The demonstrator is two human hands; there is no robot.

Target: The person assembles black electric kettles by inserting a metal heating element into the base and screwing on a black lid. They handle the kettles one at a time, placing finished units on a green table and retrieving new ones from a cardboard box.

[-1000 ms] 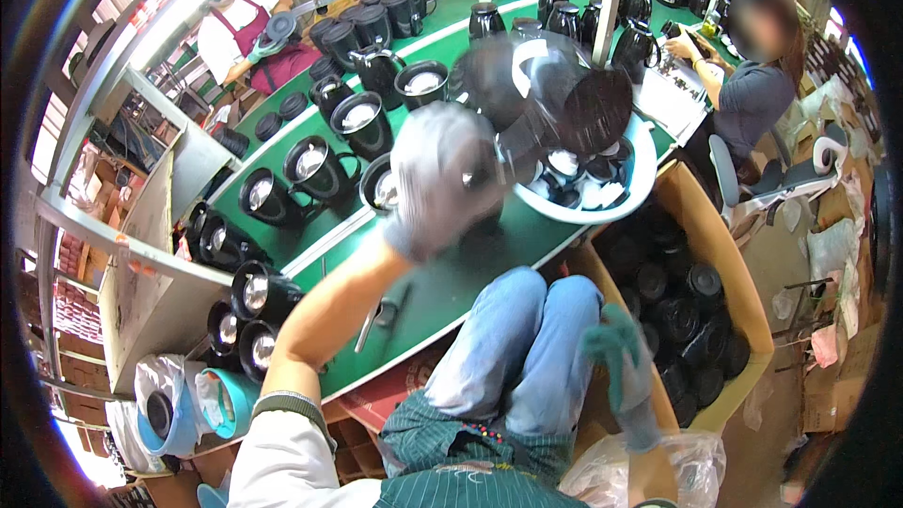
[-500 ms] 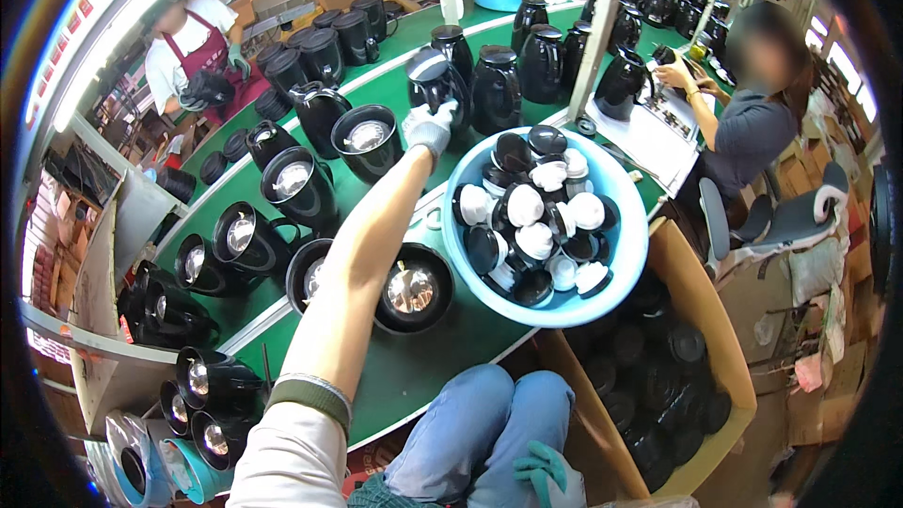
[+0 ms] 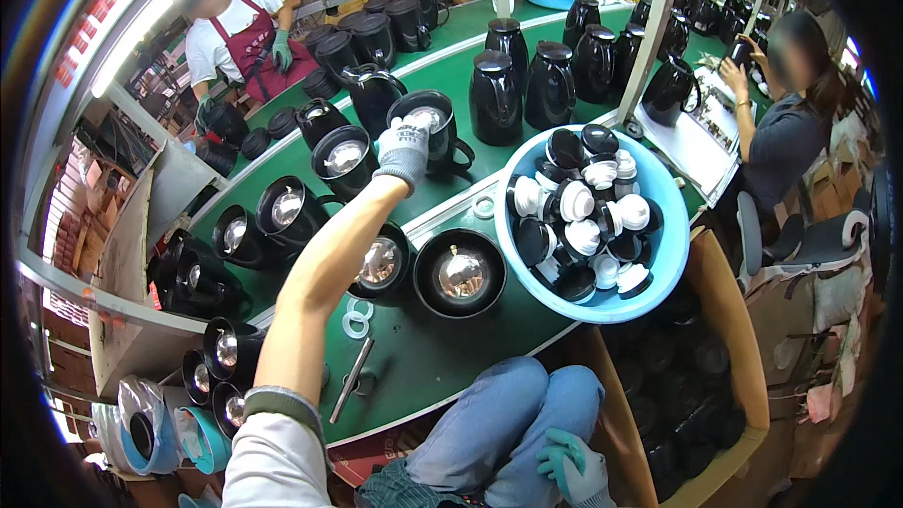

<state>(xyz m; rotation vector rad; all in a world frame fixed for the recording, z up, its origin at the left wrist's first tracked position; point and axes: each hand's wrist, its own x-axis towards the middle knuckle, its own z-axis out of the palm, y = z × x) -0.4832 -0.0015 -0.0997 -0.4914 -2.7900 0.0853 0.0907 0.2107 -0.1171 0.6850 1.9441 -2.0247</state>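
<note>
My left hand, in a grey-white glove, is stretched across the green table. Its fingers are closed over the near-left rim of an open black jug with a shiny silver lining. Beside that jug stands another open one. Nearer to me, two open black jugs sit side by side, the left one partly behind my forearm. My right hand, in a green-and-white glove, lies on my thigh holding nothing, fingers apart. Right of the jugs is a light blue basin full of black-and-white lids.
Lidded black jugs stand beyond the basin. A metal rod and white rings lie near the table's front edge. A cardboard box with black parts stands at right. Two people work across and to the right. A metal post rises from the table.
My left hand has let go of a lidded jug, which now stands among the others, and moved left onto an open jug's rim. The view has shifted; my right hand stays on my thigh.
</note>
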